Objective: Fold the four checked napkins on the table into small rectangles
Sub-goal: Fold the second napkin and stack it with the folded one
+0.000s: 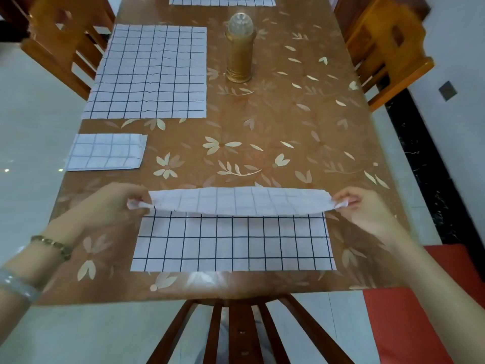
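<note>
Left hand (pixel 115 203) and right hand (pixel 364 206) each pinched 1 far corner of the near napkin (pixel 233 243) between thumb and fingertips, the other fingers loosely curled. The pinched far edge was raised off the table (pixel 288 127) and turned over toward 6 o'clock, paler underside up. The near half lay flat at the table's 6 o'clock edge. Its long axis ran 9 to 3 o'clock, short sides facing the hands, and the fold line would run along that axis. Progress, as a judgement: 1 of 4 done, the folded napkin (pixel 105 152) a small rectangle at about 8 o'clock. The near one looked to be in its 1st fold. 2 were left: the flat napkin (pixel 149 72) at 10 o'clock, long axis 12 to 6, and the far napkin (pixel 223 0) at 12 o'clock, cut off by the frame.
</note>
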`<state>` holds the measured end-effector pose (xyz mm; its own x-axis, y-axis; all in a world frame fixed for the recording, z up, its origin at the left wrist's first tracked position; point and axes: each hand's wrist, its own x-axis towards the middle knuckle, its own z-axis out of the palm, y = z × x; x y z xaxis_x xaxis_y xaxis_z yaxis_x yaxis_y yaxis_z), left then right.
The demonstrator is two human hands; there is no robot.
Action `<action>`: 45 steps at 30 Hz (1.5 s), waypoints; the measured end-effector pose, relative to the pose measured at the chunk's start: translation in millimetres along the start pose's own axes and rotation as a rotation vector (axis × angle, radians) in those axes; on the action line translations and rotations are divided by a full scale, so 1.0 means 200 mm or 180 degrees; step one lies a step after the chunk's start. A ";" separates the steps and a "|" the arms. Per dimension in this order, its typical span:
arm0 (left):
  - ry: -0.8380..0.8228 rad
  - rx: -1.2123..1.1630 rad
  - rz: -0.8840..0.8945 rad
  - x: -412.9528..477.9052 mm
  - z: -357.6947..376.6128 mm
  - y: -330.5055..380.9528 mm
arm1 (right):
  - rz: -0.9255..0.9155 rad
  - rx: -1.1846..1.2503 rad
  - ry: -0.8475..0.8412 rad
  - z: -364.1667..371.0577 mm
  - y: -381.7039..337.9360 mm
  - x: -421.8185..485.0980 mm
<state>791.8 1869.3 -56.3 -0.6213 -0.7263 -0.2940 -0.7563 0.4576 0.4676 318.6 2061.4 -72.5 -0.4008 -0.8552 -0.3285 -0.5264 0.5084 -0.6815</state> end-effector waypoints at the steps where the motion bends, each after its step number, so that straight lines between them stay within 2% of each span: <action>1: -0.0102 0.0025 -0.0047 -0.04 0.04 -0.01 | -0.0053 -0.0197 -0.0030 0.02 0.04 -0.03; 4: -0.0534 0.0347 -0.0087 -0.11 0.19 -0.02 | -0.0354 -0.0828 -0.0118 0.09 0.14 -0.11; 8: -0.1009 0.0620 -0.0117 -0.16 0.36 -0.02 | -0.0521 -0.1221 -0.0414 0.18 0.24 -0.17; 15: -0.1146 0.0778 -0.0231 -0.21 0.51 -0.07 | -0.0727 -0.1831 -0.0693 0.28 0.32 -0.21; 22: -0.1248 0.0783 -0.0145 -0.24 0.56 -0.03 | -0.0826 -0.1829 -0.0673 0.30 0.37 -0.20; 24: -0.1208 0.0509 -0.0133 -0.27 0.54 -0.01 | -0.0792 -0.1801 -0.0774 0.29 0.38 -0.21; 26: -0.0974 0.0049 -0.0189 -0.27 0.50 0.01 | -0.0668 -0.1626 -0.0599 0.27 0.37 -0.20; 30: 0.0337 -0.0330 -0.0395 -0.16 0.44 -0.03 | -0.0331 -0.0855 0.0406 0.21 0.26 -0.07; 32: 0.0542 -0.0450 -0.0530 -0.06 0.41 -0.11 | -0.0210 -0.0746 0.0488 0.20 0.21 0.06; 35: 0.0268 -0.0432 -0.0723 0.07 0.40 -0.19 | -0.0078 -0.0595 0.0323 0.23 0.17 0.22; 39: -0.0135 -0.0231 -0.0766 0.13 0.39 -0.22 | 0.0002 -0.0919 -0.0075 0.25 0.17 0.32; 45: -0.0441 -0.0096 -0.0833 0.12 0.39 -0.23 | -0.0036 -0.1202 -0.0201 0.27 0.17 0.34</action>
<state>795.9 1870.8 -150.0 -0.4296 -0.7398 -0.5178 -0.8893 0.2471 0.3847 313.4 2015.9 -152.8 -0.3527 -0.8595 -0.3700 -0.7743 0.4901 -0.4003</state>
